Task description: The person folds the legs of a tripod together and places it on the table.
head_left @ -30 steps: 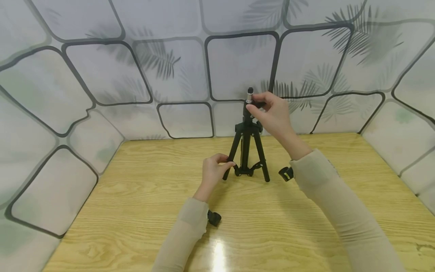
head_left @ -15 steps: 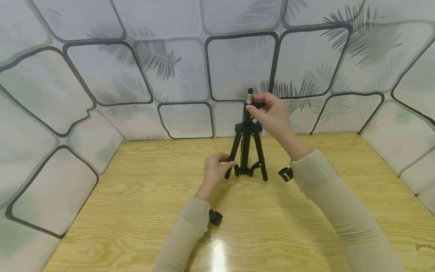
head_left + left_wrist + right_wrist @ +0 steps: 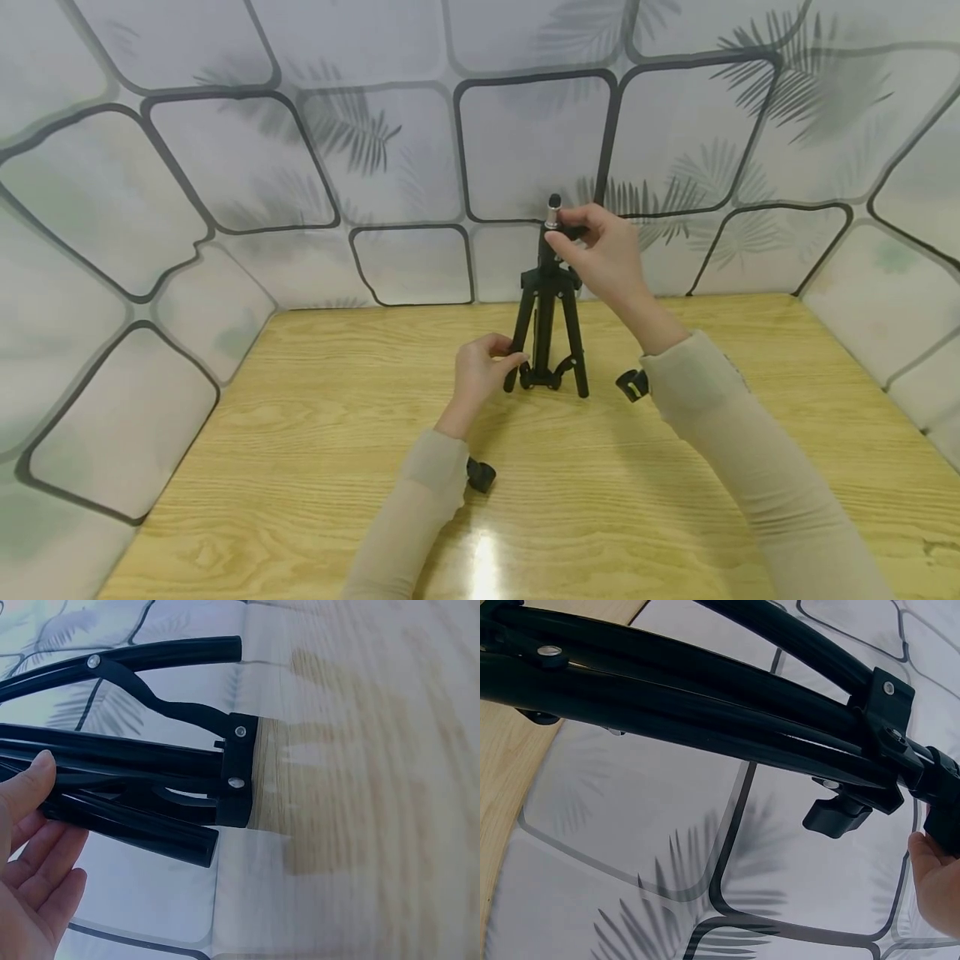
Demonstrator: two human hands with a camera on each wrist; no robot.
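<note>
A black tripod (image 3: 545, 333) with a silver top post (image 3: 552, 217) is upright at the back of the table, its legs partly spread. My left hand (image 3: 480, 373) pinches the left leg low down between thumb and fingers; in the left wrist view this leg (image 3: 142, 829) lies close to the centre column. At the top, my right hand (image 3: 609, 254) grips the collar below the silver post, partly hiding it. In the right wrist view a black knob (image 3: 836, 817) sticks out near the leg joint. Whether the feet touch the table cannot be told.
The wooden table (image 3: 322, 467) extends in front and to both sides. A patterned cloth backdrop (image 3: 397, 150) stands close behind the tripod and along the sides. Black wrist-camera mounts (image 3: 632, 384) protrude from both sleeves.
My left hand has moved slightly right with the left leg, and the tripod's legs have drawn closer together. The right hand keeps its hold at the top.
</note>
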